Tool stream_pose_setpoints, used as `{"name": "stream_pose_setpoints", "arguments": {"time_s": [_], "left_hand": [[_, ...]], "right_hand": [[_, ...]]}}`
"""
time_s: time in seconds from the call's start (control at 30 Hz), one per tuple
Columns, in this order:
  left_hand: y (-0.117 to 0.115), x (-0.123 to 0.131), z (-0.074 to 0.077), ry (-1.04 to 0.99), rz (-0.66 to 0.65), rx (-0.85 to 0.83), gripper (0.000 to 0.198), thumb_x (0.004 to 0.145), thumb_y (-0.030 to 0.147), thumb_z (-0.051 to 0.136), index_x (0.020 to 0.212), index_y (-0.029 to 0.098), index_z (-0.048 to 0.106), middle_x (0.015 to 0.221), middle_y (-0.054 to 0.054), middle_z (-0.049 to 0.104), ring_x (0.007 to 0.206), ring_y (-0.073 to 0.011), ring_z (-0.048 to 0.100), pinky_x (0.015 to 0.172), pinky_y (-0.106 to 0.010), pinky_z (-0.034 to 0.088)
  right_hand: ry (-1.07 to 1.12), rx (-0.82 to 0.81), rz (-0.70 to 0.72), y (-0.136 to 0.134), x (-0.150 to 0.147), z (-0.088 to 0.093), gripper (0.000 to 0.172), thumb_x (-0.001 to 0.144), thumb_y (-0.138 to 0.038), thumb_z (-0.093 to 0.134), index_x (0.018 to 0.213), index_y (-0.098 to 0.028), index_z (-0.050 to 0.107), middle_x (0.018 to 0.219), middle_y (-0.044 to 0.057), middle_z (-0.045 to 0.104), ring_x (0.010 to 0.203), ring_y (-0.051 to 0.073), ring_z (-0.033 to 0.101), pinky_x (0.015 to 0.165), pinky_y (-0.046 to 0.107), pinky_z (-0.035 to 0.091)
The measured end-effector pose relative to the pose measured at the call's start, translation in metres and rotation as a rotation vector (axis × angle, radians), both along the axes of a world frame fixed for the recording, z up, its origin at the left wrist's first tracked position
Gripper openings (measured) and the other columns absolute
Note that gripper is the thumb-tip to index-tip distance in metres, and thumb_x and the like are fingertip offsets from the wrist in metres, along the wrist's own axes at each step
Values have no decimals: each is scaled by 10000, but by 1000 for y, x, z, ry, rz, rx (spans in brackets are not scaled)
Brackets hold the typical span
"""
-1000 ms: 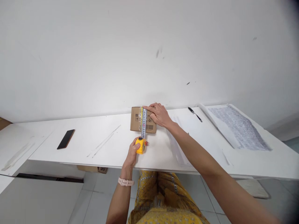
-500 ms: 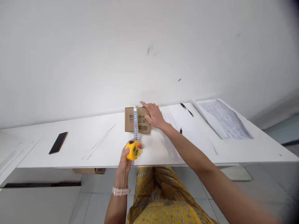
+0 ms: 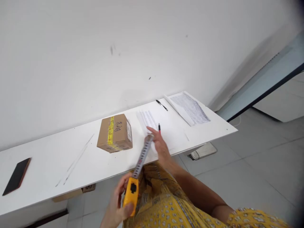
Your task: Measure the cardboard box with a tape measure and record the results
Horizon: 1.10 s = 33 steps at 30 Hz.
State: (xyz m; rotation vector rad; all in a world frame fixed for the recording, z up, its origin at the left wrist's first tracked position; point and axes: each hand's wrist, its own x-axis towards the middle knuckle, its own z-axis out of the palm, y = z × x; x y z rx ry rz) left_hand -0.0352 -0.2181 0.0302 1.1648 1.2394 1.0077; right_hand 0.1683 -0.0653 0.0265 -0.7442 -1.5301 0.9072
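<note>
My left hand [image 3: 118, 202] grips a yellow tape measure [image 3: 131, 194] below the table's front edge. Its blade [image 3: 142, 156] runs up and right to my right hand [image 3: 159, 144], whose fingers pinch the blade's tip above the table. A small cardboard box [image 3: 115, 133] with yellow tape and handwriting stands on the white table [image 3: 71, 158], left of the blade and apart from both hands. A red-tipped pen [image 3: 159, 127] lies just beyond my right hand on a printed sheet [image 3: 148, 118].
A dark phone [image 3: 16, 175] lies at the table's far left. A black pen [image 3: 161, 105] and a stack of printed papers [image 3: 188, 108] sit at the right end. A cardboard box [image 3: 73, 191] shows under the table. Tiled floor lies to the right.
Both hands have lifted the tape off the box and drawn it back toward me. The view has swung right, so the box now sits to the left.
</note>
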Motion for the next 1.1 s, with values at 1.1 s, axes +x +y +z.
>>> {"name": "stream_pose_setpoints", "arguments": {"time_s": [1.1], "left_hand": [[244, 118, -60, 1308, 13, 492, 663, 855, 268, 593, 1455, 96, 371, 1490, -224, 437, 1352, -363, 428, 1090, -516, 344]], "right_hand": [[-362, -473, -165, 80, 103, -67, 337, 907, -230, 395, 1160, -176, 609, 898, 89, 740, 830, 225, 704, 793, 369, 517]]}}
